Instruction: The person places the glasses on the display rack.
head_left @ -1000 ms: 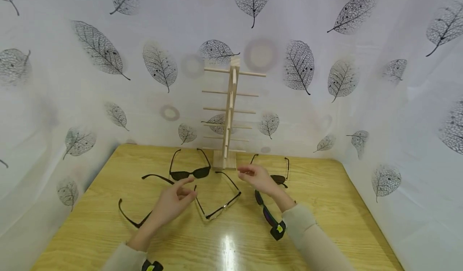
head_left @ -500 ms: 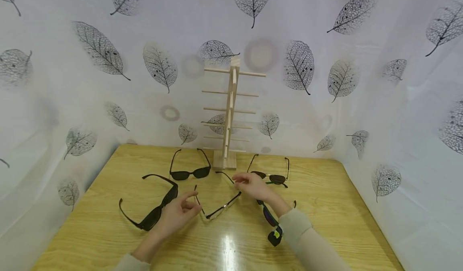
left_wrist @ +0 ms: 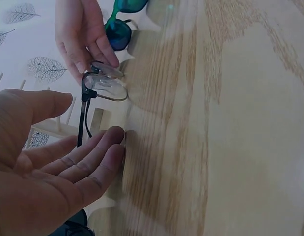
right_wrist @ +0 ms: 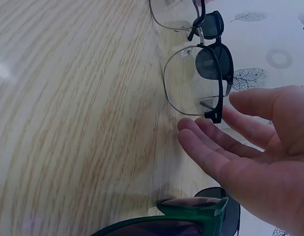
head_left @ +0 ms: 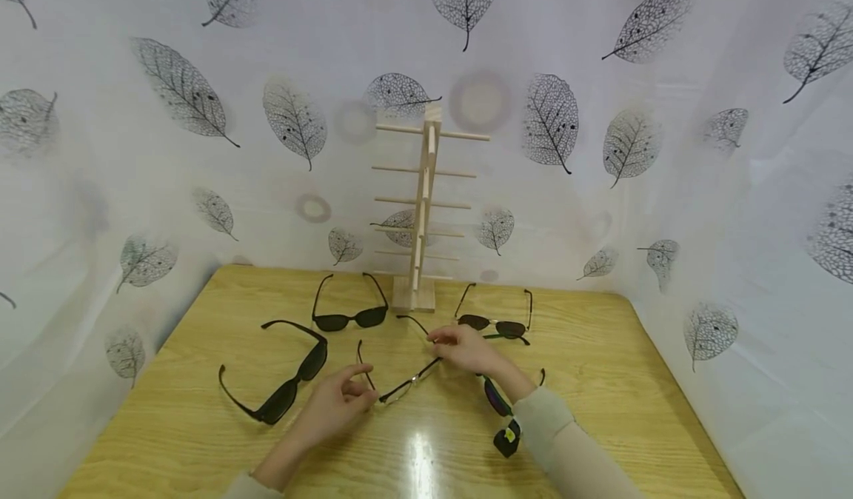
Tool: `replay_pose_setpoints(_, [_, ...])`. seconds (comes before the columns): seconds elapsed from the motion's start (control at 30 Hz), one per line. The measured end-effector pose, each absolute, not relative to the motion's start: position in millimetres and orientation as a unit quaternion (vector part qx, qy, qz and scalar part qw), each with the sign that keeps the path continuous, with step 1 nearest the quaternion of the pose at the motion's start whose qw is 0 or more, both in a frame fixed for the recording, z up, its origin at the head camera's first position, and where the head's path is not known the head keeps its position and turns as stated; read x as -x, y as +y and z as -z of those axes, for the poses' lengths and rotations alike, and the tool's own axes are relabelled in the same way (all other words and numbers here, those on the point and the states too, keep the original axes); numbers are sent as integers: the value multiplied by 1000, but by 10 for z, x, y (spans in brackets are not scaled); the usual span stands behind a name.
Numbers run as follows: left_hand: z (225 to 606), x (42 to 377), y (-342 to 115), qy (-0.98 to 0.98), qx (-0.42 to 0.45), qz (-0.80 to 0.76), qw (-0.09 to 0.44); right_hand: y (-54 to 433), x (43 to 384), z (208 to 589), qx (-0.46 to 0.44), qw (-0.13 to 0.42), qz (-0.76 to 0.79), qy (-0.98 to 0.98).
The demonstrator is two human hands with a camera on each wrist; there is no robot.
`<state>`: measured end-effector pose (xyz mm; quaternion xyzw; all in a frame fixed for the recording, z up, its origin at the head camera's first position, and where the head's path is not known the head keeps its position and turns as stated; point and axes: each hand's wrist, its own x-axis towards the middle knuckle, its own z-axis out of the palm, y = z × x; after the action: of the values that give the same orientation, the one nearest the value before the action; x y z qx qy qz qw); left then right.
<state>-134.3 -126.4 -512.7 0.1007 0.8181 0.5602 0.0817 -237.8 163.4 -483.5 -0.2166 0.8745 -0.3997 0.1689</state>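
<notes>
A pair of half-rim eyeglasses (head_left: 415, 380), black on top with clear lenses, rests on the wooden table, temples pointing toward the stand. My left hand (head_left: 338, 403) is at their left temple, thumb and fingers spread apart on either side of it in the left wrist view. At the other hinge, my right hand (head_left: 463, 347) has its thumb and fingertips (right_wrist: 186, 124) close around the right temple. Black sunglasses (head_left: 293, 380) lie left of my left hand. Green-and-black sunglasses (head_left: 496, 397) lie partly under my right forearm.
A wooden display stand (head_left: 421, 210) with several crossbars stands at the back of the table (head_left: 586, 410). Another black pair of sunglasses (head_left: 349, 320) lies left of its base, and thin-framed sunglasses (head_left: 492, 325) lie right. A leaf-print curtain (head_left: 533, 25) surrounds the table.
My left hand has moved right and down to the eyeglasses' left temple, uncovering the black sunglasses. My right hand has come down and slightly left to the right temple. The eyeglasses have hardly moved.
</notes>
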Motion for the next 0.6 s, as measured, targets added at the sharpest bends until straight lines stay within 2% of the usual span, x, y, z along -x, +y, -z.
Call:
replay_pose_setpoints(0.33, [5165,1343,-1221,811,-76,-574,89,1640,2390,4872,219,196,434,851])
replay_pose_setpoints(0.6, [5187,1349,-1176,816,-46,-572,70,1638,2375,4858,220,203,441,846])
